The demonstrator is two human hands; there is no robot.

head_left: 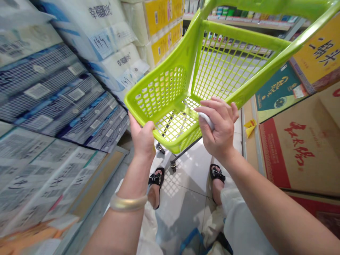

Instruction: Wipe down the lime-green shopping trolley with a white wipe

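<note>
A bright green plastic shopping cart stands tilted in view before me, its lattice basket bare inside. My left hand grips the basket's near left corner, thumb over the rim and fingers out of sight below. At the near right rim, my right hand is curled around a small white cloth, of which only an edge shows between thumb and fingers; it could also be folded tissue. Whether that cloth touches the rim I cannot tell.
Stacked tissue packs line the left side. Printed cardboard cartons stand on the right, with a green box above them. Behind the cart is a shelf of goods. My sandalled feet are on the tiled floor, near a cart wheel.
</note>
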